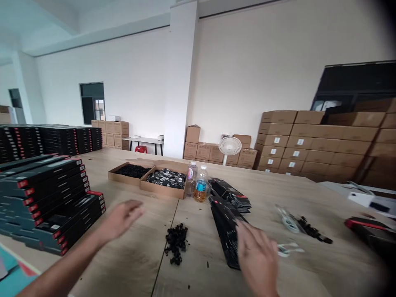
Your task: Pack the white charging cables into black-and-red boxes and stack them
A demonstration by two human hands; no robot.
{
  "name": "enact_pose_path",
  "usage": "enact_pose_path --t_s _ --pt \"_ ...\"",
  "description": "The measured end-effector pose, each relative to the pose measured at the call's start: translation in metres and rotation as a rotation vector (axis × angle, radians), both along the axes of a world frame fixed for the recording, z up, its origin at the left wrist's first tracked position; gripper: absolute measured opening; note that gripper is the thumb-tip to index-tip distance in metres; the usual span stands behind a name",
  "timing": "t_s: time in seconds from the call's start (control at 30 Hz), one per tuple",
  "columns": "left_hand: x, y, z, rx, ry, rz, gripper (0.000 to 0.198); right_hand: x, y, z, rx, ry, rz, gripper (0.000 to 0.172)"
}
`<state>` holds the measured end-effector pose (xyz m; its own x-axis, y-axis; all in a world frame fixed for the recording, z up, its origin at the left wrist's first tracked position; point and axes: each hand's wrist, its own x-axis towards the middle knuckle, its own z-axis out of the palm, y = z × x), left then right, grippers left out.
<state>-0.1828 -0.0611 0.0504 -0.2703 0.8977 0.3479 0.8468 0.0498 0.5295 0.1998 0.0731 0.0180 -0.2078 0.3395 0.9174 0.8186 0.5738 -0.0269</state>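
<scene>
My left hand [123, 218] hovers over the left part of the table, slightly blurred, fingers stretched out and nothing in it. Closest to it is a stack of flat black boxes with red corners [58, 185]. My right hand [258, 258] is at the right side of a stack of flat black packages [224, 231], its fingers extended. Whether the fingertips touch the stack I cannot tell. Behind lies a second fanned pile of black packages [232, 194]. A heap of small black parts [177, 243] lies on the table between my hands.
Two shallow cardboard trays hold black pieces [131, 170] and black-and-white pieces [167, 179]. Beside them stand two plastic bottles, one with amber liquid [200, 187]. White cables [289, 220] and small black parts [314, 231] lie right. Beyond are a fan [229, 146] and stacked cartons [318, 140].
</scene>
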Motion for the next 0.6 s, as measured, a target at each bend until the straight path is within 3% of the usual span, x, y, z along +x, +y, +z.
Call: enact_pose_path --t_s 0.1,0.13,0.2,0.3,0.43,0.53,0.6 --pt "0.095 0.037 -0.009 -0.067 -0.982 -0.476 0.053 -0.055 -0.023 0.017 0.013 -0.019 0.231 0.027" --pt "0.122 0.05 -0.012 -0.091 -1.226 -0.529 0.052 -0.07 -0.027 0.018 -0.015 -0.049 0.317 0.028" --pt "0.158 0.077 -0.02 -0.043 -1.559 -0.435 0.041 -0.09 -0.029 0.011 -0.101 -0.092 0.452 0.026" --pt "0.166 0.109 -0.034 0.031 -1.649 -0.296 0.021 -0.089 -0.012 -0.016 -0.254 -0.055 0.54 0.029" --pt "0.135 0.122 -0.051 0.058 -1.605 -0.197 0.02 -0.073 0.021 -0.055 -0.545 -0.001 0.489 0.033" --pt "0.123 0.119 -0.053 0.058 -1.544 -0.179 0.024 -0.085 0.033 -0.066 -0.721 -0.095 0.484 0.036" --pt "0.125 0.116 -0.051 0.04 -1.504 -0.194 0.025 -0.097 0.033 -0.065 -0.782 -0.15 0.462 0.03"
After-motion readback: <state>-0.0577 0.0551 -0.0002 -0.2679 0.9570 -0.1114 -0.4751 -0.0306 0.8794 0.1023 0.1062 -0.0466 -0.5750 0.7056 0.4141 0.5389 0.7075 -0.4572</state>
